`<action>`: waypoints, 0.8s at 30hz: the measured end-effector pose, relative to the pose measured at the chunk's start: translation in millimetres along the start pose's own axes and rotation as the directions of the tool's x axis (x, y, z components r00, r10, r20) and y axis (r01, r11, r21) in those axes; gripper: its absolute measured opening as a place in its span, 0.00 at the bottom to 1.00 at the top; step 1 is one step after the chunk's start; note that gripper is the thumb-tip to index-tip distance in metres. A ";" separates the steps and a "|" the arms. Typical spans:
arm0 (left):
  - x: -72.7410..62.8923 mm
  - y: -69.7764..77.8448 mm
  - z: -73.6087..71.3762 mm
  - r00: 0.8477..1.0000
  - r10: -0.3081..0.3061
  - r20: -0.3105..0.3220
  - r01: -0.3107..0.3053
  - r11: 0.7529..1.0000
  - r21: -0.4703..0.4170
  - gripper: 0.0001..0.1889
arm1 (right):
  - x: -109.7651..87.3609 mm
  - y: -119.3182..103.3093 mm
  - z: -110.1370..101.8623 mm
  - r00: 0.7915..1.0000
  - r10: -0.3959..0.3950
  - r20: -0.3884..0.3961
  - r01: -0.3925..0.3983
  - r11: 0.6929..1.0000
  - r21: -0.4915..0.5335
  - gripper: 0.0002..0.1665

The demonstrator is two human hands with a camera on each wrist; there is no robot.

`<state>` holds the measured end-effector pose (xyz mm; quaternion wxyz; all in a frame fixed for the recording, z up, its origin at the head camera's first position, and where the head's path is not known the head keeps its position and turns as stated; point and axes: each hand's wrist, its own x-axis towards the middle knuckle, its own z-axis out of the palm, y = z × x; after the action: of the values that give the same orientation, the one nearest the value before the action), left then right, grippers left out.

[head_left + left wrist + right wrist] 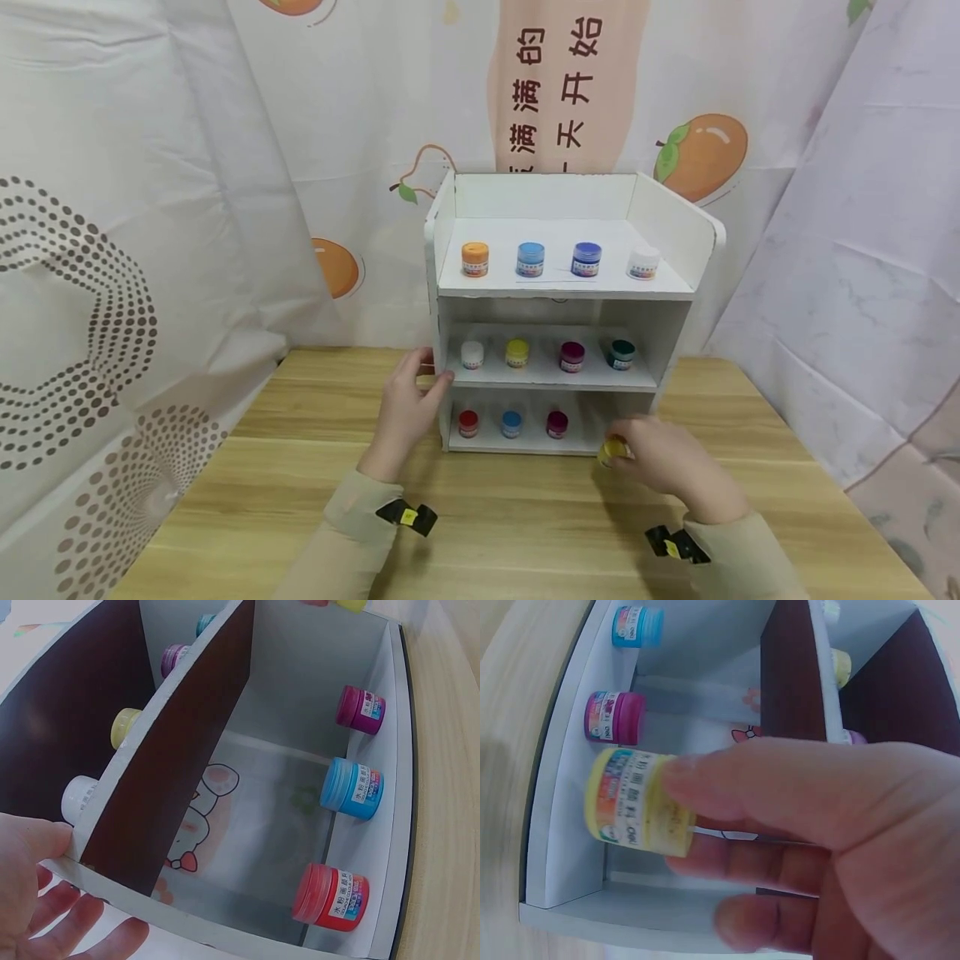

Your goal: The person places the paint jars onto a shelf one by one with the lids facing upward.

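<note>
Between thumb and fingers, my right hand (663, 458) pinches a yellow paint jar (637, 801) by its lid end, in front of the bottom shelf's right end. The jar is tilted in the right wrist view. My left hand (408, 412) grips the left side panel of a white shelf unit (551, 377), thumb on the front edge and fingers along the outside. On the bottom shelf stand a red jar (331, 896), a light blue jar (352, 787) and a magenta jar (361, 710), spaced out in a row.
The middle shelf bears a white jar (472, 355), a yellow jar (517, 353), a magenta jar (572, 357) and a dark green jar (621, 355). Orange (475, 259), blue and white jars line the top shelf. Behind the wooden table (480, 533) hangs a printed curtain (375, 100).
</note>
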<state>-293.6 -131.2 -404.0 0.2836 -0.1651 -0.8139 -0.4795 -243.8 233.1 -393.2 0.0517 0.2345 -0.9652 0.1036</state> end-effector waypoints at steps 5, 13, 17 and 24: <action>0.1 0.1 0.2 1.000 0.004 -0.011 -0.004 1.000 -0.003 0.19 | 12.8 5.1 2.4 1.000 0.022 0.002 -0.022 0.999 -0.027 0.09; -1.3 -3.3 0.3 1.000 0.003 -0.021 -0.003 1.000 0.014 0.19 | 39.1 1.7 9.6 0.999 0.007 0.034 -0.005 0.998 -0.057 0.06; -0.2 -2.1 0.5 1.000 0.004 -0.019 -0.004 1.000 0.014 0.19 | 48.1 2.2 14.3 0.998 0.018 0.053 -0.014 0.997 -0.074 0.05; -0.5 -1.0 1.1 1.000 0.012 -0.013 -0.012 1.000 0.008 0.19 | 55.1 7.6 18.1 0.999 -0.009 0.052 0.019 0.981 -0.194 0.02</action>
<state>-294.0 -130.7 -405.4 0.2926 -0.1655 -0.8129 -0.4756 -297.0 211.2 -403.9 0.0504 0.2377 -0.9700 0.0024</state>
